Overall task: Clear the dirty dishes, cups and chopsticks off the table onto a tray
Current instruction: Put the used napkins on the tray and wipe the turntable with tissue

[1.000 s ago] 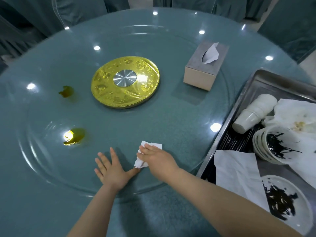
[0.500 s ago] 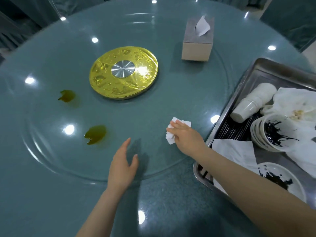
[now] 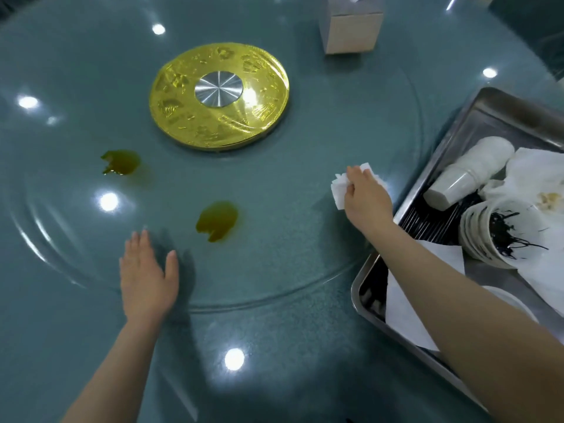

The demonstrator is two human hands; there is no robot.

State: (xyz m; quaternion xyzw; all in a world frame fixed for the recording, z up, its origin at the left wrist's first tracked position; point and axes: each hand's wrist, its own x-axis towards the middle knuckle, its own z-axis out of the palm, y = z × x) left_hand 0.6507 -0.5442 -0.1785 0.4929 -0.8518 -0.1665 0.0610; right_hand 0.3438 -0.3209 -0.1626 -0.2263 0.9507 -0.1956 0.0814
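**Now: tissue in hand beside the loaded tray**

Your right hand is clamped on a crumpled white tissue at centre right. Your left hand lies flat, fingers spread, on the round teal glass bench. At the right edge, the steel tray holds stacked white cups and sauce-stained bowls.

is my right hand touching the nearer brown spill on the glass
Apart. The head view shows bare glass between the right hand, gripping a tissue, and the spill.

Gold disc at the glass turntable's centre, two brownish puddles nearby, tissue box beyond
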